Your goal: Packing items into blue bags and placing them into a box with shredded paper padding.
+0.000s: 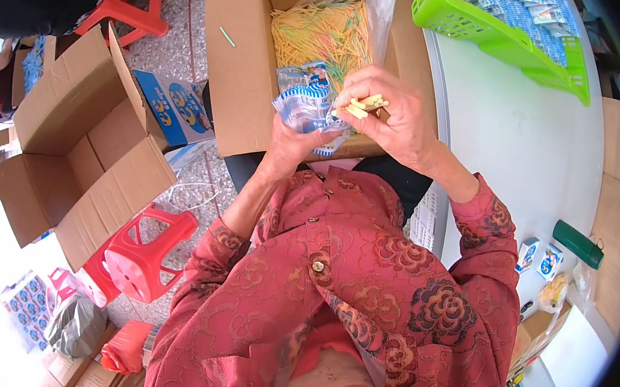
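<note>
Closest to you, your red flowered sleeves rise toward the middle of the view, where both hands work over your lap. Your left hand (289, 142) is curled around a fanned stack of small blue-and-white packets (306, 104), gripping it from below. Your right hand (394, 115) touches the top of that stack and pinches a few pale yellow sticks (364, 105) between thumb and fingertips; whether one is entering a packet is hard to tell. Just beyond the hands sits an open cardboard box (239, 73) with a clear bag of yellow sticks (327, 33) inside. To your right lies the white tabletop (514, 124), and at its far edge a green basket (493, 33) holds more packets.
</note>
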Tool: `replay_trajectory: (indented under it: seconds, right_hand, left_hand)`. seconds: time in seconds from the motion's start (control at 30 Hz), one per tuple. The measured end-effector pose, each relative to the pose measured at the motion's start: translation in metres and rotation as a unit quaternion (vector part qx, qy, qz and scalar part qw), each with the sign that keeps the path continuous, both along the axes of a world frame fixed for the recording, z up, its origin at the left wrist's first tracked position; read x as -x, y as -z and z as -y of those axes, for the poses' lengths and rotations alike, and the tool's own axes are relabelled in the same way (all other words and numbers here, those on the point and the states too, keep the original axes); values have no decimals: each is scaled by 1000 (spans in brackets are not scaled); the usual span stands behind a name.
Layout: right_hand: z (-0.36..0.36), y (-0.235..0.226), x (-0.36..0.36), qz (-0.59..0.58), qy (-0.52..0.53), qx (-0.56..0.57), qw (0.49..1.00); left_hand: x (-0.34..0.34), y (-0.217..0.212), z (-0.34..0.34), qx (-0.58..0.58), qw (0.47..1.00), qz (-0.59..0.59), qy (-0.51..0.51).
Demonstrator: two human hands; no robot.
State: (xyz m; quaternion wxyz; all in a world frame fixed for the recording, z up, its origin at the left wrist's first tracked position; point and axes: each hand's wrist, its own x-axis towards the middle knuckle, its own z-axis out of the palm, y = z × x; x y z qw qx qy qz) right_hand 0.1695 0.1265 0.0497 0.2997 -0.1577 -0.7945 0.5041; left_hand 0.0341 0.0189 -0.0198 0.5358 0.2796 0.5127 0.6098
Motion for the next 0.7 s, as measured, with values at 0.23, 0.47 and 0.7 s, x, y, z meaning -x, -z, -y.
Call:
replay_trajectory:
  seconds: [0.23, 0.47, 0.7]
  right_hand:
    - [-7, 3, -6, 77, -48, 27, 996]
    - [-6, -1, -5, 85, -16, -11, 996]
    - [-8, 4, -1, 67, -2, -151, 986]
  left_hand:
    - [4, 0, 2, 17, 999, -33, 36]
    - [5, 1, -1, -12, 999, -38, 25]
    - [7, -1, -4, -49, 998, -29, 5]
